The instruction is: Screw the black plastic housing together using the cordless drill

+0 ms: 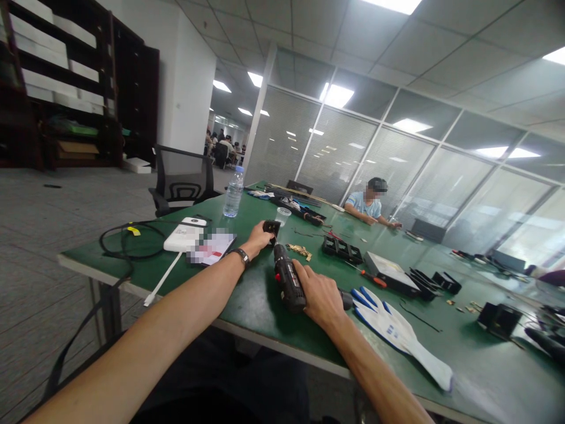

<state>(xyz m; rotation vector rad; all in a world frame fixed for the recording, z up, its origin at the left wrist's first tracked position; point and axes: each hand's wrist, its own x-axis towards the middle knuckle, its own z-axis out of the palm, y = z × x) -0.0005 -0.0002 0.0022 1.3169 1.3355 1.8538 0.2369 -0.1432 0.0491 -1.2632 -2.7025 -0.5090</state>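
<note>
Person's R hand (321,294) grips blk power drill (289,280), nose aimed at small blk part (272,226) held in L hand (258,240); contact unclear. Both over green bench (247,294), brass-colored pcs (301,252) nr drill, blue-white glove (391,327) to R.

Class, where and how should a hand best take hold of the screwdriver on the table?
Probably by the screwdriver's orange handle, coming down from above: it lies flat, the handle is thicker than the shaft, and the pale box close behind crowds the far side.
</note>
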